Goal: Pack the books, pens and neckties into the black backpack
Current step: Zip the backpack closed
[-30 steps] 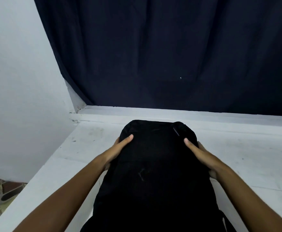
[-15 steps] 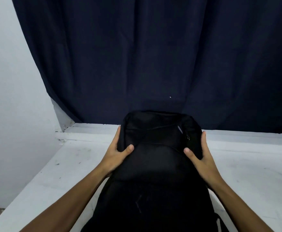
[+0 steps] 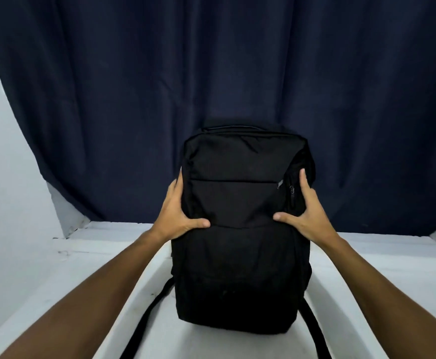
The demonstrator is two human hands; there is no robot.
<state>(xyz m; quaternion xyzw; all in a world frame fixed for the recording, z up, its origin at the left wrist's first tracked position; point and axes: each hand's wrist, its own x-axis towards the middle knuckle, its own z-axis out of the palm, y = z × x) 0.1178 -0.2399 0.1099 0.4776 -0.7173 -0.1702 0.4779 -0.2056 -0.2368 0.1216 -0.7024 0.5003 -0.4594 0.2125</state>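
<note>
The black backpack (image 3: 240, 255) stands upright on the white table (image 3: 372, 270), its front facing me and its zips closed as far as I can see. My left hand (image 3: 179, 213) grips its left side, thumb across the front panel. My right hand (image 3: 308, 216) holds the right side, thumb on the front and fingers pointing up along the edge. No books, pens or neckties are in view.
Two shoulder straps (image 3: 147, 314) (image 3: 315, 330) trail from behind the bag toward me on the table. A dark blue curtain (image 3: 211, 73) hangs close behind the backpack. A white wall (image 3: 4, 203) closes the left side.
The backpack has been tipped up from lying flat to standing upright. Both hands stayed on its sides and rose with it, and my view has lifted toward the curtain.
</note>
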